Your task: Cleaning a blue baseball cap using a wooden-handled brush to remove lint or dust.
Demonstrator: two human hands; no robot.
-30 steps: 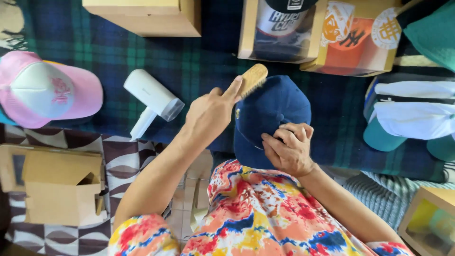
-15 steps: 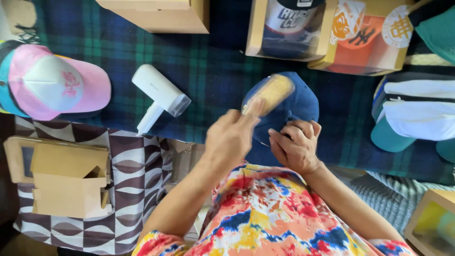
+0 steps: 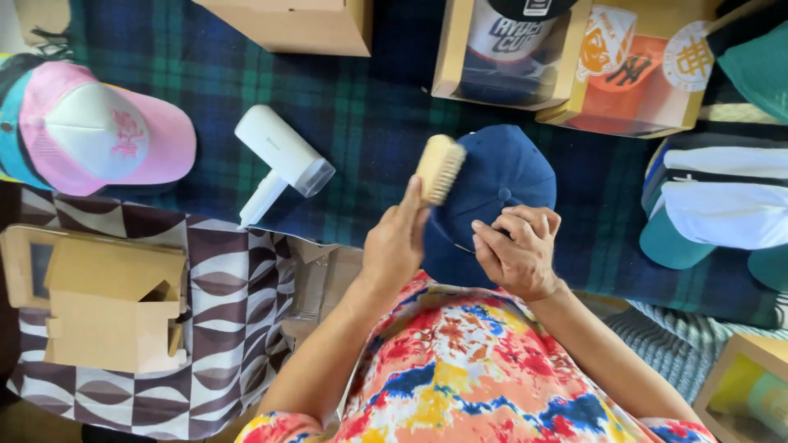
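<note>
- My left hand (image 3: 396, 238) grips a wooden-backed brush (image 3: 441, 168) by its lower end, its pale bristles turned up toward the camera, at the left edge of a navy blue cap (image 3: 492, 189).
- My right hand (image 3: 517, 250) is closed on the lower part of the cap's rounded fabric crown, fingers curled, steadying it above my lap.
- The cap sits over a dark green-and-blue tartan blanket (image 3: 369, 107), soft and woven.
- A smooth white handheld steamer (image 3: 279, 160) lies on the blanket to the left, well apart from the brush.
- A pink-and-white cap (image 3: 107, 135) lies further left; a folded cardboard box (image 3: 115, 308) sits on a brown-and-cream patterned cloth (image 3: 234, 287).
- Half a second ago the brush lay higher, across the crown's top; now it has swung to the left side and turned bristles-up, while my right hand keeps its place.
</note>
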